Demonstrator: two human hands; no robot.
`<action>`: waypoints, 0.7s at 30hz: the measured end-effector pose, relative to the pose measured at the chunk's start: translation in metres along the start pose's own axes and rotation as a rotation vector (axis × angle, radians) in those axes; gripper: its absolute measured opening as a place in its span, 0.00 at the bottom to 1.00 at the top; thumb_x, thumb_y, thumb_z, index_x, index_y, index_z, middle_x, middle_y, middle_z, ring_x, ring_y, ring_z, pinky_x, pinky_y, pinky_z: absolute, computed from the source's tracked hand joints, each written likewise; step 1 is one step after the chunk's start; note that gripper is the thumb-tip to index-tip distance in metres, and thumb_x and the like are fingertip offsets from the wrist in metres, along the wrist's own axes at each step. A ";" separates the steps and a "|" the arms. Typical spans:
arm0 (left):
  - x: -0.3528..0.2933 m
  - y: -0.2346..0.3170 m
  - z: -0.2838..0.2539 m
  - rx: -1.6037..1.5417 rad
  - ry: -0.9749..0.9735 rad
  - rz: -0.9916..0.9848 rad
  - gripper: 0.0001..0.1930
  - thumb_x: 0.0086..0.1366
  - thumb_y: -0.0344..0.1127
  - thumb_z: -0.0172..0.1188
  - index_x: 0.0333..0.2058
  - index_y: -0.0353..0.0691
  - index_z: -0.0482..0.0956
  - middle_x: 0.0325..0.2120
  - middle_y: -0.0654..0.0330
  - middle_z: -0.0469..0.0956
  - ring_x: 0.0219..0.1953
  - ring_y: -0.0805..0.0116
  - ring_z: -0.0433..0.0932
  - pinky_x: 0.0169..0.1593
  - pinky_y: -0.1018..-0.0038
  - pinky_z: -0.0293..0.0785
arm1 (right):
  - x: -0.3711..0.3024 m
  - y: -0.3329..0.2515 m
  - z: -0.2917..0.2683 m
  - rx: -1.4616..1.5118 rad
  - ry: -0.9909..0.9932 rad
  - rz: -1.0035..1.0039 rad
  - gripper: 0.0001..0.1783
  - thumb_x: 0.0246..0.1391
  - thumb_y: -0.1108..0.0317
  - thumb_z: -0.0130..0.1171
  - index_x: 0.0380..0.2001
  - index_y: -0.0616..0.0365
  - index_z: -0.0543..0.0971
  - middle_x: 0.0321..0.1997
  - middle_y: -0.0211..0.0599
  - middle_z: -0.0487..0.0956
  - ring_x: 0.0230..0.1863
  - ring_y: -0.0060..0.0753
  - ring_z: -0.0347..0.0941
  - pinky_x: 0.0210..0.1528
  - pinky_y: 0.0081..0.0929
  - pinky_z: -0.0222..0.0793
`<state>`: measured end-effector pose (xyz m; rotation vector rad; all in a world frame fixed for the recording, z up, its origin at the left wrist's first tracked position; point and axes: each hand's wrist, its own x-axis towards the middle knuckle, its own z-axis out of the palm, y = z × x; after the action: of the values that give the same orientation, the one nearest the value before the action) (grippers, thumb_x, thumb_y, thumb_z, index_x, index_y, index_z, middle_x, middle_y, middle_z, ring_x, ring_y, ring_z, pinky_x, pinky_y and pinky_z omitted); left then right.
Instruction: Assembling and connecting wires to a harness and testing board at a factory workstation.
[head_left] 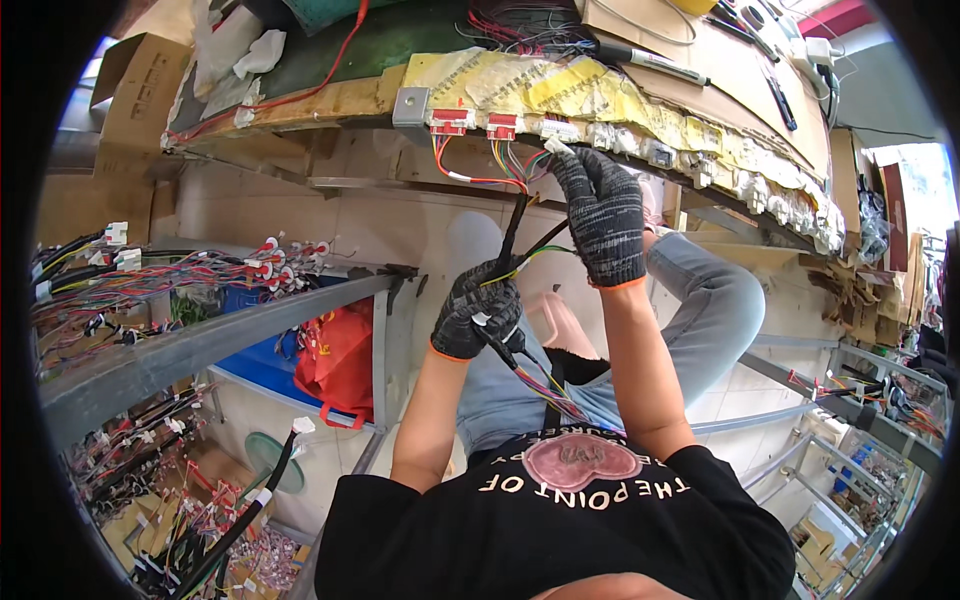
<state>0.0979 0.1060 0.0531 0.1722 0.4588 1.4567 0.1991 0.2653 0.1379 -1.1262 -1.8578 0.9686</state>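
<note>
Left hand, black knit glove with orange cuff, grip clenched around a black-sleeved wire harness at frame centre; the sleeved bundle runs up from the fist toward 12 o'clock and fans into coloured wires just under the table edge; below the fist, toward 5 o'clock, the same harness trails as a multicoloured bundle down to the person's lap.

Right hand, same glove type, raised at 1 o'clock from the left hand, fingertips pinching a small white connector right against the underside edge of the table; grip closed on that connector, green wire looping from it down to the left fist.

Table arcs across the top, edge covered in yellow tape and paper; row of red connectors and white connector blocks mounted along the rim, crowding the spot where the right hand works; black marker pen and cardboard on top at 1 o'clock.

At 9 o'clock a grey metal rail carries hanging harnesses with red and white plugs; red bag under it at 8 o'clock; more loose black harnesses at 7 o'clock; metal rack with wire bundles at 4 o'clock; person's jeans knee sits just right of the hands.
</note>
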 end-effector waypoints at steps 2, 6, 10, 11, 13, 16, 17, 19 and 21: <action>0.001 0.000 0.000 0.017 0.004 -0.003 0.21 0.56 0.31 0.54 0.49 0.33 0.66 0.17 0.64 0.66 0.14 0.78 0.63 0.18 0.82 0.57 | 0.003 0.003 -0.002 -0.039 -0.011 -0.006 0.10 0.51 0.66 0.49 0.29 0.58 0.78 0.26 0.46 0.76 0.29 0.46 0.72 0.33 0.34 0.66; 0.001 0.001 -0.001 0.059 0.015 -0.019 0.22 0.56 0.31 0.54 0.50 0.33 0.66 0.16 0.64 0.66 0.14 0.78 0.63 0.18 0.82 0.57 | 0.007 0.002 -0.005 0.001 -0.093 0.013 0.11 0.50 0.65 0.50 0.28 0.58 0.79 0.26 0.46 0.76 0.29 0.45 0.73 0.33 0.33 0.66; 0.003 0.001 -0.002 0.079 0.034 -0.033 0.22 0.56 0.30 0.54 0.50 0.32 0.66 0.16 0.64 0.66 0.14 0.77 0.63 0.19 0.82 0.58 | 0.009 -0.001 -0.010 0.006 -0.156 0.074 0.10 0.53 0.68 0.50 0.31 0.64 0.78 0.26 0.37 0.78 0.27 0.20 0.69 0.34 0.20 0.65; 0.003 0.001 0.001 0.068 0.031 -0.020 0.22 0.56 0.30 0.54 0.50 0.32 0.66 0.16 0.64 0.66 0.14 0.77 0.63 0.19 0.81 0.59 | 0.009 0.000 -0.010 0.005 -0.153 0.073 0.10 0.53 0.68 0.50 0.31 0.64 0.78 0.26 0.37 0.78 0.27 0.20 0.69 0.34 0.20 0.65; 0.003 0.002 0.002 0.059 0.031 -0.004 0.22 0.56 0.29 0.54 0.50 0.32 0.65 0.16 0.64 0.66 0.14 0.77 0.63 0.19 0.81 0.59 | 0.008 0.000 -0.010 0.060 -0.171 0.093 0.11 0.53 0.68 0.50 0.31 0.64 0.78 0.26 0.36 0.78 0.28 0.20 0.70 0.34 0.20 0.65; 0.003 0.001 -0.003 -0.003 -0.039 -0.014 0.22 0.56 0.28 0.53 0.50 0.33 0.66 0.15 0.64 0.65 0.14 0.77 0.63 0.19 0.80 0.59 | 0.008 -0.002 -0.010 0.072 -0.186 0.115 0.11 0.53 0.68 0.51 0.31 0.65 0.78 0.27 0.34 0.78 0.28 0.18 0.69 0.34 0.19 0.65; 0.003 0.000 -0.005 -0.002 -0.040 -0.015 0.22 0.55 0.28 0.53 0.50 0.33 0.66 0.15 0.64 0.65 0.14 0.76 0.63 0.19 0.80 0.59 | 0.008 -0.003 -0.009 0.073 -0.186 0.117 0.11 0.53 0.68 0.51 0.31 0.65 0.78 0.27 0.34 0.78 0.28 0.18 0.69 0.34 0.19 0.65; 0.003 -0.001 -0.005 -0.003 -0.041 -0.020 0.22 0.55 0.28 0.53 0.50 0.33 0.66 0.15 0.64 0.65 0.14 0.76 0.63 0.19 0.80 0.59 | 0.007 -0.004 -0.008 0.167 -0.153 0.223 0.11 0.53 0.68 0.52 0.30 0.65 0.78 0.26 0.32 0.78 0.27 0.17 0.69 0.33 0.18 0.64; 0.007 -0.002 -0.005 0.018 -0.049 -0.002 0.23 0.54 0.29 0.54 0.50 0.33 0.65 0.15 0.64 0.65 0.13 0.76 0.63 0.19 0.80 0.59 | 0.004 -0.002 -0.005 0.212 -0.089 0.236 0.11 0.53 0.67 0.53 0.29 0.65 0.79 0.25 0.32 0.78 0.27 0.16 0.69 0.32 0.18 0.64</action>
<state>0.0979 0.1117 0.0470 0.2216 0.4320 1.4431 0.2010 0.2696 0.1431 -1.2060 -1.6679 1.3357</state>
